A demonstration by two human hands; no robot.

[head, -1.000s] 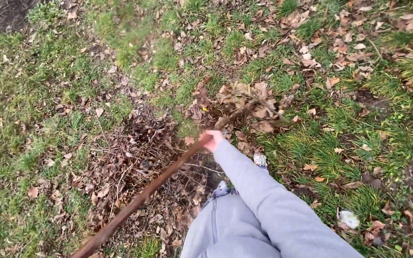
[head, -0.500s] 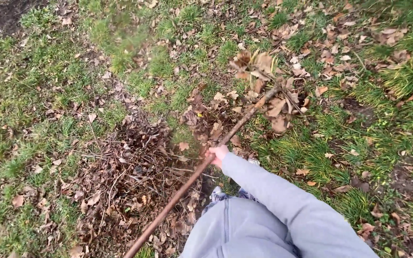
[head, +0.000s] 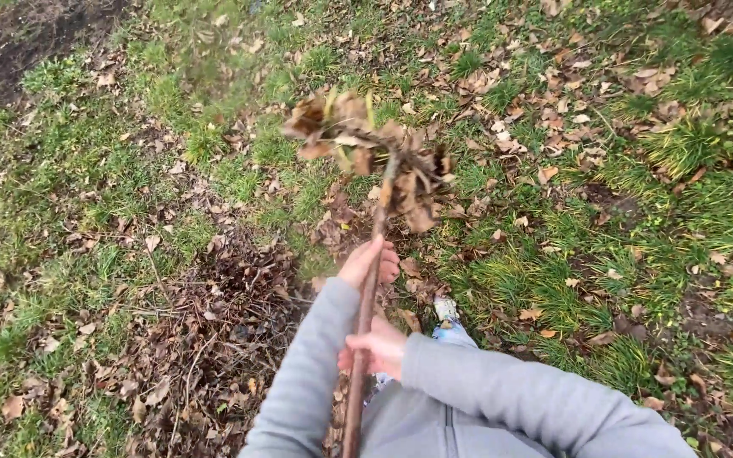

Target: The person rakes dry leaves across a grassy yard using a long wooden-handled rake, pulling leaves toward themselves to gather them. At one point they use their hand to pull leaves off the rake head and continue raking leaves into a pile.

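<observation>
Both my hands grip the brown wooden handle [head: 366, 309] of a rake, which runs almost straight up the view. My left hand [head: 370, 261] holds it farther along, its grey sleeve coming from the lower left. My right hand [head: 377, 348] holds it closer to my body, its grey sleeve coming from the right. The rake head [head: 365, 142] is lifted off the ground and clogged with a clump of brown dead leaves.
A dark pile of leaves and twigs [head: 214, 339] lies left of my arms. Grass strewn with dead leaves [head: 570, 110] spreads all around. My shoe [head: 446, 309] shows right of the handle. Bare soil [head: 10, 51] sits at the top left.
The rake head has risen off the ground on the right and swung towards the middle, carrying leaves. A second hand now shows on the handle, which has turned from slanting to nearly upright.
</observation>
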